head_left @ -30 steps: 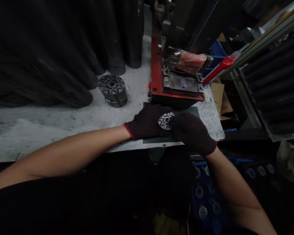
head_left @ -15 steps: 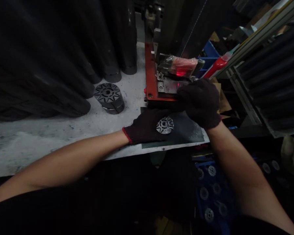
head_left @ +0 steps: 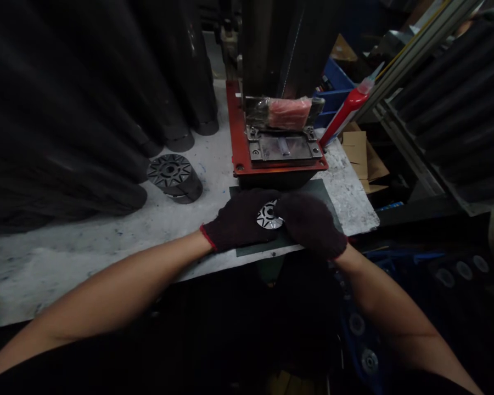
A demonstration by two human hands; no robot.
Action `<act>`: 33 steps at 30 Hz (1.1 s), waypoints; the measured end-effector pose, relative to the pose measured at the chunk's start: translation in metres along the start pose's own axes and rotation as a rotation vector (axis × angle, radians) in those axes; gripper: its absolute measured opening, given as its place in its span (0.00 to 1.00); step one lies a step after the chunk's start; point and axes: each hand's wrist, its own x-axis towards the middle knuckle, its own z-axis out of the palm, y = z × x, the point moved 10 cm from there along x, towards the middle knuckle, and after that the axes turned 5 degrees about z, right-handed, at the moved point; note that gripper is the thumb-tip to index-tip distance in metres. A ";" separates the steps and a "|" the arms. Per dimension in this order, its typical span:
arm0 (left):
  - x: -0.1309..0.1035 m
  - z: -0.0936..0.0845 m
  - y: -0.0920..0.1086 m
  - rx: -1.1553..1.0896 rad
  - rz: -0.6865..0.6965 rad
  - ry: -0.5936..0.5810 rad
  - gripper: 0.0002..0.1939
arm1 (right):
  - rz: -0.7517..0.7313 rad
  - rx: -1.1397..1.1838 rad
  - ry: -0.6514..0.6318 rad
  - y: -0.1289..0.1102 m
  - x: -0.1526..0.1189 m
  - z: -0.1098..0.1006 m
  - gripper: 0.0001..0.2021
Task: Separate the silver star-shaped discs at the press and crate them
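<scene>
A round metal part (head_left: 267,216) with a star pattern on its face sits over a dark mat (head_left: 324,198) at the table's front edge. My left hand (head_left: 242,219), in a dark knitted glove with a red cuff, is wrapped round the left side of this part. From the right, my right hand (head_left: 310,224), gloved the same way, has its fingers curled at the part's right edge. Something small and shiny shows at those fingertips, too small to name. Just beyond both hands stands a red-based machine (head_left: 235,140) with a metal plate (head_left: 286,148) on it.
Left of the hands is a stack of star-faced round parts (head_left: 175,176), with large dark cylinders (head_left: 200,82) behind. A film-wrapped pink block (head_left: 290,113) sits on the machine; a red bottle (head_left: 348,109) leans beside it. Cardboard (head_left: 356,156) and a blue bin (head_left: 333,82) lie right.
My right hand has come from the machine's front right corner down to the round part in my left hand. The red light on the machine's plate is gone. The view has shifted slightly.
</scene>
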 end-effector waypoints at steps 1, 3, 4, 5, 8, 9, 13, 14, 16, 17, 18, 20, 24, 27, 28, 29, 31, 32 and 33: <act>-0.001 0.000 0.000 -0.013 0.007 0.005 0.39 | -0.090 -0.064 0.019 -0.009 0.002 -0.009 0.17; -0.002 0.000 0.000 -0.021 0.012 0.023 0.43 | -0.239 -0.199 0.149 -0.026 0.013 -0.036 0.16; -0.003 0.000 0.000 -0.005 0.010 0.028 0.46 | -0.281 -0.255 0.222 -0.031 0.023 -0.049 0.16; -0.003 0.001 0.000 0.028 0.000 0.025 0.49 | -0.316 -0.303 0.252 -0.035 0.037 -0.058 0.18; -0.004 0.003 0.001 0.166 -0.044 0.012 0.52 | -0.388 -0.397 0.104 -0.036 0.080 -0.057 0.23; -0.004 0.003 0.001 0.195 -0.063 0.010 0.50 | -0.401 -0.416 0.052 -0.034 0.088 -0.053 0.24; -0.005 0.001 -0.001 0.167 -0.086 0.036 0.52 | -0.402 -0.344 0.169 -0.035 0.064 -0.052 0.19; -0.004 0.001 -0.001 0.146 -0.080 0.040 0.52 | -0.351 -0.257 0.240 -0.031 0.050 -0.053 0.19; -0.003 0.001 -0.002 0.120 -0.071 0.031 0.48 | -0.166 -0.044 0.276 -0.011 0.025 -0.043 0.19; -0.002 0.002 -0.003 0.116 -0.072 0.018 0.45 | -0.057 0.044 0.233 0.002 0.017 -0.030 0.18; -0.001 0.003 -0.003 0.117 -0.073 0.006 0.42 | 0.041 0.106 0.173 0.013 0.011 -0.015 0.18; 0.001 0.004 -0.002 0.122 -0.075 -0.012 0.39 | 0.175 0.178 0.077 0.029 0.005 0.009 0.19; 0.003 0.002 -0.001 0.133 -0.093 -0.021 0.41 | 0.149 0.164 0.029 0.032 0.010 0.017 0.20; 0.003 0.003 0.002 0.123 -0.089 -0.050 0.41 | 0.044 0.094 -0.012 0.025 0.010 0.015 0.18; 0.003 0.002 0.003 0.118 -0.089 -0.052 0.41 | 0.022 0.080 -0.027 0.024 0.009 0.014 0.17; 0.003 0.003 0.003 0.115 -0.090 -0.058 0.41 | -0.002 0.064 -0.052 0.023 0.008 0.015 0.16; 0.003 0.004 0.001 0.117 -0.097 -0.066 0.42 | -0.079 0.016 -0.128 0.016 0.005 0.020 0.14; 0.003 0.005 0.000 0.120 -0.100 -0.070 0.42 | -0.130 -0.004 -0.175 0.011 0.002 0.023 0.14; 0.003 0.006 -0.001 0.124 -0.099 -0.070 0.43 | -0.138 -0.008 -0.174 0.009 0.001 0.020 0.13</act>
